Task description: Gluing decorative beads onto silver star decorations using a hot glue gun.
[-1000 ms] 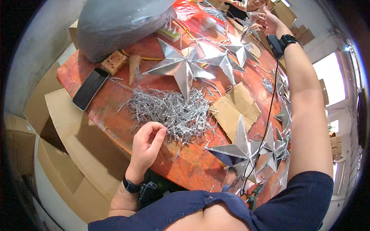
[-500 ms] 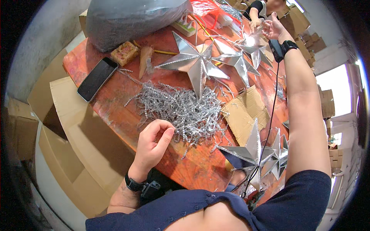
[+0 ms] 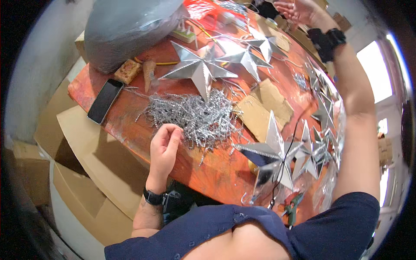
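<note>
My left hand (image 3: 164,145) is closed above the near edge of the table, thumb pressed to the curled forefinger; anything inside the pinch is too small to make out. Just beyond it lies a tangled heap of silver tinsel strands (image 3: 193,119). My right hand (image 3: 299,11) is stretched far out at the top edge of the picture, its fingers apart and no object visible in them. Beyond the tinsel are several silver foil stars, the largest star (image 3: 201,67) overlapping the heap. Nearer to me on the right is another star (image 3: 275,156), with smaller ones beside it.
A phone (image 3: 105,100) lies at the table's left edge, near a sponge-like block (image 3: 128,71). Behind stand a large grey bag (image 3: 130,30) and a power strip (image 3: 183,35). A cardboard piece (image 3: 268,106) lies mid-table. Near my body is a green gun-shaped tool (image 3: 293,208). A black cable crosses the stars.
My right hand has moved up and away from the far person's hand, which has left the view. The table has shifted left in the picture. My left hand keeps its pinch.
</note>
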Available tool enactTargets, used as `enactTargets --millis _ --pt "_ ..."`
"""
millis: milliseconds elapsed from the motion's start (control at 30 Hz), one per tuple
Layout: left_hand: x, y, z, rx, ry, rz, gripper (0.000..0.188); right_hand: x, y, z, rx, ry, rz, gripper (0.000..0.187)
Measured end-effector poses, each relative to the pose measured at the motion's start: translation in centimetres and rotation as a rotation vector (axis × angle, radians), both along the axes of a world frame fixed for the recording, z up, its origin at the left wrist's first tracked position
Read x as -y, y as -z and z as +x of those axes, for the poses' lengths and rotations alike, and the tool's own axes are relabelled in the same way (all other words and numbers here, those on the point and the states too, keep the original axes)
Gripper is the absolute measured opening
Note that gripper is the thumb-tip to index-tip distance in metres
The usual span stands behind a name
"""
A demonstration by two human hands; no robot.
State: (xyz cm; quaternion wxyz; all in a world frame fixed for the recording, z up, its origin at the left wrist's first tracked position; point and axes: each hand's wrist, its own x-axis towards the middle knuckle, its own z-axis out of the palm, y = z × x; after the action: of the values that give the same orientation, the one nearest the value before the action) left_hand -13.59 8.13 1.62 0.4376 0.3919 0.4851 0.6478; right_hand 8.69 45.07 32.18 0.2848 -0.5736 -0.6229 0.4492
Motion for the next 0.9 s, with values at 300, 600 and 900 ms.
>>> enactTargets --millis 300,600,900 --pt "-0.4 0.8 0.2 -0.060 0.027 0.109 0.012 35.1 -6.8 12.8 0.925 0.002 0.203 0.037" --pt "-0.6 1.7 0.4 -0.066 0.111 0.217 0.007 51.7 15.5 24.5 1.416 0.025 0.008 0.050" --pt "-0.4 1.3 2.0 -0.279 0.167 0.173 0.031 55.5 27.0 26.8 0.956 0.328 0.175 0.049"
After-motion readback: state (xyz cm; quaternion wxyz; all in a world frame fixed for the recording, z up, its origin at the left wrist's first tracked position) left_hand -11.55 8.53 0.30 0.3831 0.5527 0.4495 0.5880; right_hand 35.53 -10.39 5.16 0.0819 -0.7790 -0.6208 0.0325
